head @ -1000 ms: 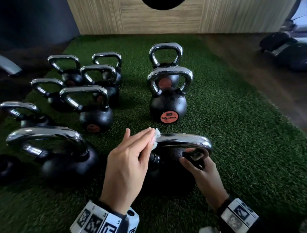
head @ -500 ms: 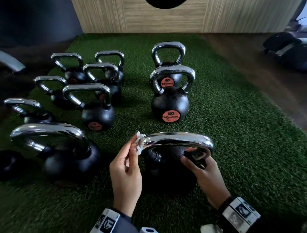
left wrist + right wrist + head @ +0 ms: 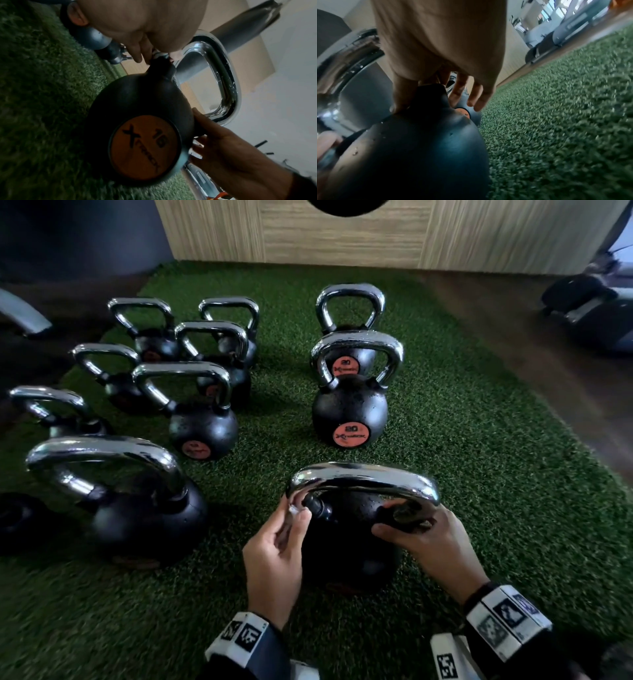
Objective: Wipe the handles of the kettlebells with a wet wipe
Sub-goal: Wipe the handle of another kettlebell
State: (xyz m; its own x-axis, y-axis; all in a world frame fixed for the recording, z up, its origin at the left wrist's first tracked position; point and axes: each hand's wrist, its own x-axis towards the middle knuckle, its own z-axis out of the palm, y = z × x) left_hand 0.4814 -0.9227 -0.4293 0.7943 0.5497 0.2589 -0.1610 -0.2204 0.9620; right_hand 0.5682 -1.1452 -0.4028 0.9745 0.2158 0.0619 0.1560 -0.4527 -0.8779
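Observation:
A black kettlebell (image 3: 346, 556) with a chrome handle (image 3: 366, 477) stands on the green turf right in front of me. My left hand (image 3: 274, 556) pinches a white wet wipe (image 3: 294, 509) against the lower left leg of that handle, where chrome meets the black neck. In the left wrist view the wipe (image 3: 158, 55) shows as a small white wad under my fingers, and the kettlebell (image 3: 137, 108) carries an orange "16" label. My right hand (image 3: 424, 539) grips the handle's right base, thumb on the black body; the right wrist view shows its fingers (image 3: 458, 89) curled round it.
Several more chrome-handled kettlebells stand on the turf: a large one (image 3: 137, 508) close on the left, a cluster behind it, and a pair marked "20" (image 3: 349, 412) straight ahead. A wooden box (image 3: 342, 231) closes the far side. Wooden floor and dark equipment (image 3: 589, 313) lie to the right.
My left hand has slid the wipe from the top left of the handle round its corner and down to the left leg. The right hand has kept its hold.

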